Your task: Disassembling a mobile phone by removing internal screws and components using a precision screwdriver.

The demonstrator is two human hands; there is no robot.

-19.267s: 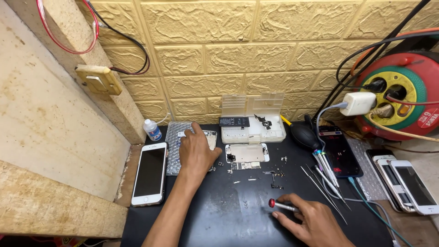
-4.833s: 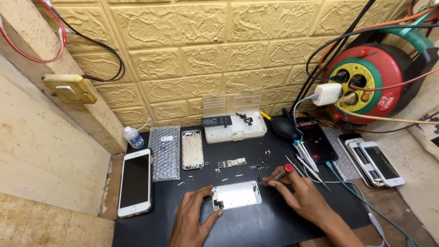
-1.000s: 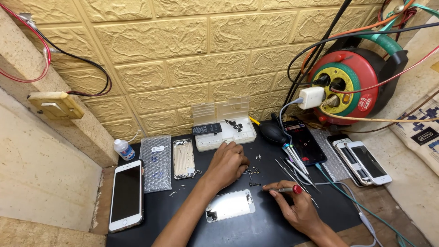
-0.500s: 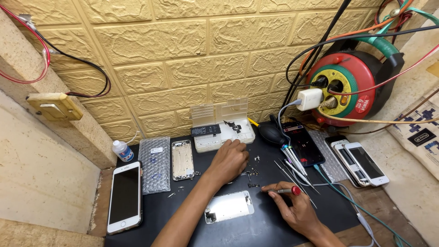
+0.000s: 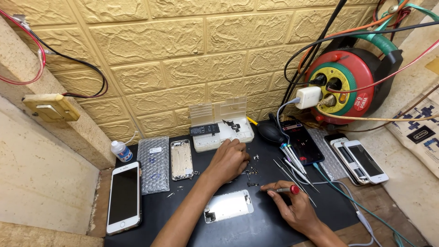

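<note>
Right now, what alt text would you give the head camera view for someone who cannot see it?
A person works at a black mat strewn with phone parts: the left hand rests on tiny screws, the right hand holds a red-capped screwdriver, and a detached phone screen lies between the arms. A white phone lies far left; a red cable reel stands at the brick-patterned wall.

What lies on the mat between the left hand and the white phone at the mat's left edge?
In the head view, between the left hand and the white phone lie an open phone housing and a bubble-wrap pouch.
</note>
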